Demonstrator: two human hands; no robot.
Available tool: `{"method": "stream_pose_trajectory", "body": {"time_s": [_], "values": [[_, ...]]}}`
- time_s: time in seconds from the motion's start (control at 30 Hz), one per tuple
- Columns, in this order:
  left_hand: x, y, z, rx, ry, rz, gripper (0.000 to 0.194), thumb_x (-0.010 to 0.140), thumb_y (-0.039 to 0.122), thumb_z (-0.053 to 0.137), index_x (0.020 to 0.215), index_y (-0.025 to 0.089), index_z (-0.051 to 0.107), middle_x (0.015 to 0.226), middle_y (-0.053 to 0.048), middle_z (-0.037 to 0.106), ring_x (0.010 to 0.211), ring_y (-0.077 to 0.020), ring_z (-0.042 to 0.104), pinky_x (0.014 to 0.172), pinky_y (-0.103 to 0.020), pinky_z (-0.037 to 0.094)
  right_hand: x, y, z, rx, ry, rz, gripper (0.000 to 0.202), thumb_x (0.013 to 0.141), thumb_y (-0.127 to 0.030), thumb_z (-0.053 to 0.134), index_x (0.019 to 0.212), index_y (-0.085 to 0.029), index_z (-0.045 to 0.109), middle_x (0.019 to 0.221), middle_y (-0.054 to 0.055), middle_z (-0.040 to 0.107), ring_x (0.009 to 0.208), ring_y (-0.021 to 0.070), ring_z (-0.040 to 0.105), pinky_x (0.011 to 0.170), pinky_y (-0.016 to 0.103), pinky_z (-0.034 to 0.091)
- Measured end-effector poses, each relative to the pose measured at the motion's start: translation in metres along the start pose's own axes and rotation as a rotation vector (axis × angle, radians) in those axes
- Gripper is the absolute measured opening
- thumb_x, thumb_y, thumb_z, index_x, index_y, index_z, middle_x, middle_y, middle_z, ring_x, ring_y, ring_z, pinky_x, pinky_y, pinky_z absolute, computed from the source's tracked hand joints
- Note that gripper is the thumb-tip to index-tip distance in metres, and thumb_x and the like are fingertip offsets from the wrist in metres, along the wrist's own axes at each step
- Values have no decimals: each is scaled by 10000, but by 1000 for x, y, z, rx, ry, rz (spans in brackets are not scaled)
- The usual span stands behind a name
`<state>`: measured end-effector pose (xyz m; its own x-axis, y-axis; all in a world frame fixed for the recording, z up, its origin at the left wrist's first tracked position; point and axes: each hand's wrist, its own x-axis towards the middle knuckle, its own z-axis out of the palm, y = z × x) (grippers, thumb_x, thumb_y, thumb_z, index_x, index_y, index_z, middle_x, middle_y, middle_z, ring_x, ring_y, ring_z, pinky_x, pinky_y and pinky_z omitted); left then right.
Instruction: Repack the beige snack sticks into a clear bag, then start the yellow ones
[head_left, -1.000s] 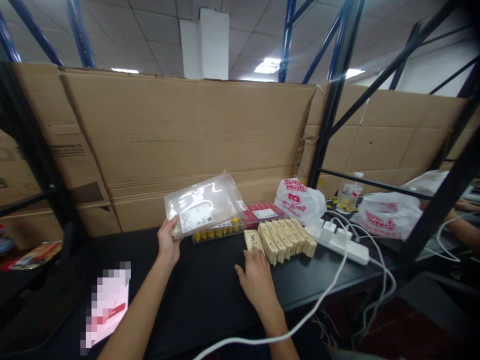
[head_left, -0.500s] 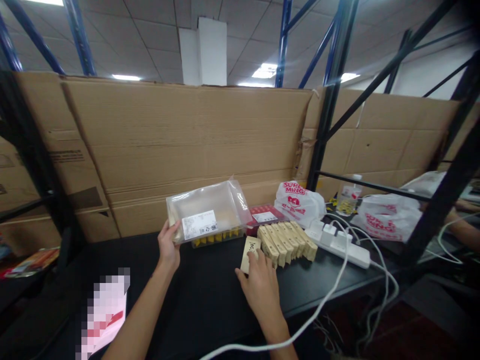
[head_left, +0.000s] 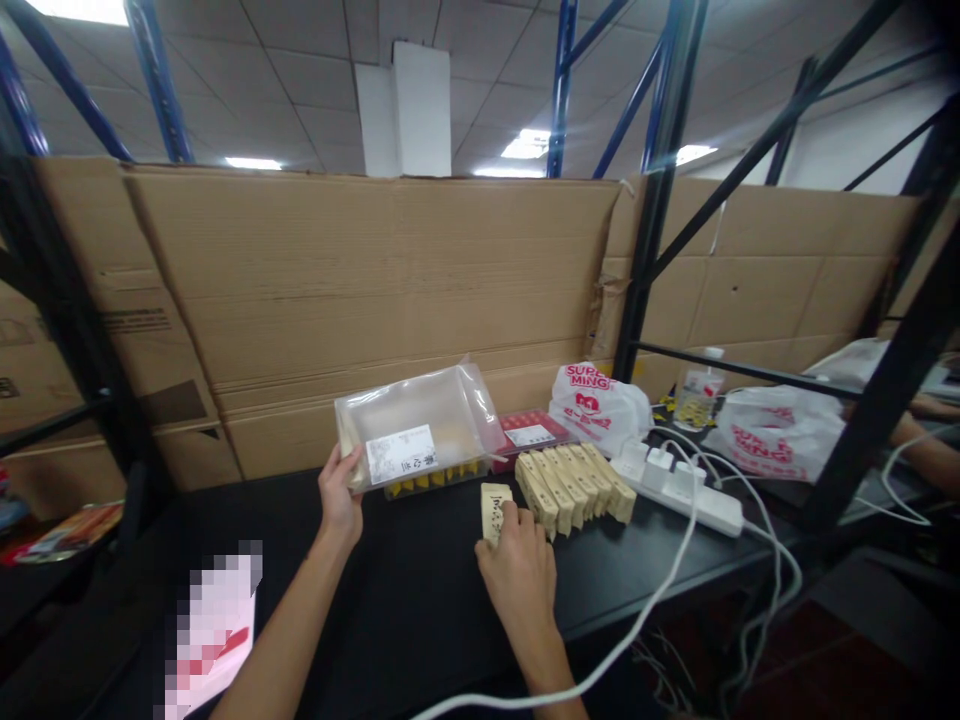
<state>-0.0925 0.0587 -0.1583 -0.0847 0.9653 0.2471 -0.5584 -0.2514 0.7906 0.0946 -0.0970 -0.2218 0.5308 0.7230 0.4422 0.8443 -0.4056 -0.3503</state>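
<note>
My left hand (head_left: 339,497) grips the left edge of a clear plastic bag (head_left: 418,426) with a white label, held up above the black table (head_left: 405,590). My right hand (head_left: 516,570) holds a small beige box (head_left: 493,508) with dark markings, tilted on the table just left of a row of several similar beige boxes (head_left: 576,483). Behind the bag lies a clear tray of yellow pieces (head_left: 431,475), and beside that a red box (head_left: 531,431).
A white power strip (head_left: 686,487) with plugs and white cables sits right of the boxes. Two white printed plastic bags (head_left: 598,402) (head_left: 776,428) lie further back. Cardboard sheets (head_left: 390,290) wall the back. Black rack posts (head_left: 652,200) stand right. Another person's arm (head_left: 926,455) shows at far right.
My right hand picked one beige box off the left end of the row and tilted it up. The plastic bag in my left hand levelled out slightly.
</note>
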Motion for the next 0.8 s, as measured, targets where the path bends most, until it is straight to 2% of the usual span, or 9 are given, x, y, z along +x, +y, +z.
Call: {"method": "stream_pose_trajectory", "body": {"time_s": [0.07, 0.2, 0.27, 0.37, 0.47, 0.53, 0.6, 0.73, 0.8], "values": [[0, 0, 0, 4, -5, -1, 466, 648, 299, 862, 1073, 157, 735, 850, -28, 761, 668, -174, 709, 558, -231, 513, 0, -2, 2, -6, -16, 2, 399, 827, -130, 591, 1223, -175, 624, 1118, 154, 672, 1040, 342, 635, 846, 411, 469], [-1, -1, -1, 8, -14, -1, 463, 651, 302, 861, 1071, 152, 736, 866, -39, 768, 710, -196, 728, 608, -252, 535, 3, -12, 5, 8, -11, -51, 458, 899, -232, 604, 1344, -127, 578, 1293, 214, 623, 1102, 379, 607, 885, 468, 473], [-1, -1, -1, 10, -16, -2, 462, 640, 303, 866, 1056, 150, 735, 859, -41, 768, 730, -208, 737, 622, -258, 542, 5, -17, 6, 2, -31, -55, 469, 914, -226, 595, 1369, -116, 566, 1269, 215, 632, 1095, 375, 617, 888, 466, 477], [-1, -2, -1, 13, -18, -1, 476, 624, 299, 871, 1053, 147, 729, 836, -39, 764, 738, -215, 744, 634, -260, 547, 8, -12, 4, 34, -91, 6, 512, 854, -154, 603, 1364, -123, 570, 1165, 190, 663, 1074, 361, 640, 871, 429, 487], [1, -4, -1, 4, -11, 11, 504, 611, 309, 872, 1064, 147, 719, 833, -34, 764, 736, -211, 745, 634, -256, 548, 9, 9, -2, 243, -165, 47, 549, 804, -160, 614, 1351, -134, 571, 1077, 158, 696, 1055, 341, 663, 909, 418, 489], [3, -4, -2, -3, -2, 19, 509, 612, 313, 870, 1069, 154, 714, 845, -29, 766, 735, -204, 744, 627, -250, 548, 11, 27, -7, 533, -168, 83, 596, 800, -190, 610, 1390, -152, 539, 1044, 120, 716, 1003, 303, 689, 919, 406, 503], [5, -3, -4, -5, 3, 17, 490, 622, 304, 863, 1067, 162, 714, 849, -23, 766, 728, -194, 741, 613, -243, 547, 15, 40, -16, 916, -50, 146, 682, 783, -212, 628, 1449, -174, 487, 1086, 97, 725, 978, 271, 706, 918, 398, 529], [4, 2, -9, 11, -27, -28, 434, 632, 284, 847, 1029, 163, 719, 819, -14, 758, 687, -180, 726, 570, -233, 546, 27, 47, -39, 1616, 394, 214, 794, 725, -185, 730, 1476, -222, 475, 1274, 105, 700, 1110, 275, 699, 999, 473, 538], [1, 4, -13, 36, -70, -78, 416, 633, 265, 846, 1012, 151, 721, 808, -25, 757, 669, -182, 721, 551, -236, 546, 33, 47, -46, 1809, 453, 188, 788, 706, -154, 772, 1447, -235, 516, 1271, 110, 714, 1114, 291, 709, 1009, 531, 535]]}}
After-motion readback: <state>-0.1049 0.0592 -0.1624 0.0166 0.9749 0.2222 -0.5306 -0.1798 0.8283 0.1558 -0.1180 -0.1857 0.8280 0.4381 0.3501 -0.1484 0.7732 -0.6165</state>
